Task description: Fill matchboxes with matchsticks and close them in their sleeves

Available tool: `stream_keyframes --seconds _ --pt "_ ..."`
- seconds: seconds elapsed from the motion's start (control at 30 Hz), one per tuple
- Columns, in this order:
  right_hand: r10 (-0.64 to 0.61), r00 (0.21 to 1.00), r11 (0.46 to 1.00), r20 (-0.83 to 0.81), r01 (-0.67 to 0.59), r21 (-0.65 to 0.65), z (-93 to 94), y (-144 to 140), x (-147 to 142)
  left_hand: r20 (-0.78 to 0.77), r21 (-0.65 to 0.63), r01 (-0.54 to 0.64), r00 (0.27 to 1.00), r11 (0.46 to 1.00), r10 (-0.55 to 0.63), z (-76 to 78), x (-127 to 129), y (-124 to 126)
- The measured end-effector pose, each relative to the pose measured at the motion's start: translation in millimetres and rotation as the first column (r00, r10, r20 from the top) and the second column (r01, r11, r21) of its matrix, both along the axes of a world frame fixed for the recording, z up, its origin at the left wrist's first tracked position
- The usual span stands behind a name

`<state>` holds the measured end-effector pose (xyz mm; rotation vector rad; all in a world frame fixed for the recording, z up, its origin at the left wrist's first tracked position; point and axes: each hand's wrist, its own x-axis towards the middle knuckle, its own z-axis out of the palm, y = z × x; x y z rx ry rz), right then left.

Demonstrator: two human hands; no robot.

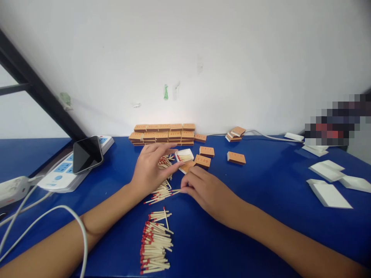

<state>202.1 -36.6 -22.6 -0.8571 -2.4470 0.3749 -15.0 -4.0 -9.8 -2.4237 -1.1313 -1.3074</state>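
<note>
On the blue surface (261, 200) the left hand (150, 168) lies flat with its fingers spread wide over a loose heap of matches (162, 189), touching them but not closed on any. The right hand (204, 189) rests just right of this heap, its fingers curled narrow at the tips of some matches; I cannot tell if it really pinches one. Just beyond the hands an open tray (184, 155) holds a few matches, and its orange sleeve (188, 166) lies touching it on the near side. Nearer to the person a second, tidier pile of matches (155, 243) waits with the red heads mostly to the left. By the far wall a stack of closed orange boxes (162, 134) stands in rows, and three single boxes (236, 158) lie right of the tray, with a small pile of boxes (235, 133) further right. White empty trays (329, 181) lie at the far right. It looks like many boxes are already filled and closed, while the open tray is only partly full and many matches are left. A phone (87, 153) leans on a power strip (62, 173) at the left
</note>
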Motion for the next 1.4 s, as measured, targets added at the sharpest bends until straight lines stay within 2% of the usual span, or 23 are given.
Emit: stream_keyframes --seconds 0.17,0.4,0.7,0.8,0.9,1.0,1.17,1.4 --pt "-0.108 0.991 0.994 -0.074 0.108 -0.011 11.7 15.8 21.8 -0.017 -0.013 0.008 1.000 1.000 -0.008 0.1 -0.2 0.9" --pt "-0.190 0.977 0.974 -0.098 0.200 0.107 15.1 30.3 36.1 -0.040 -0.066 0.078 0.996 0.995 -0.080 -1.6 3.6 -4.7" --pt "-0.187 0.978 0.973 -0.095 0.197 0.117 13.0 27.6 33.0 -0.059 -0.065 0.184 0.980 0.981 -0.188 2.7 9.8 -11.3" --pt "-0.187 0.973 0.974 -0.134 0.201 0.101 13.5 25.7 33.0 -0.059 -0.074 0.182 0.981 0.981 -0.186 2.3 9.6 -11.4" --pt "-0.183 0.962 0.972 -0.205 0.208 0.107 12.8 19.9 28.0 -0.047 -0.074 0.130 0.990 0.989 -0.133 0.5 8.1 -9.7" --pt "-0.126 0.963 0.984 -0.239 0.151 0.091 8.7 7.8 15.2 -0.017 -0.042 0.047 0.999 0.998 -0.048 -1.1 5.9 -6.3" --pt "0.055 0.990 0.996 -0.132 -0.045 0.076 -2.3 -10.6 -11.8 0.017 -0.022 -0.021 1.000 1.000 0.021 -1.4 3.1 -2.5" --pt "0.072 0.996 0.997 -0.048 -0.073 -0.024 -4.1 -7.0 -22.4 0.016 -0.020 -0.021 1.000 1.000 0.021 -1.1 3.3 -2.9"
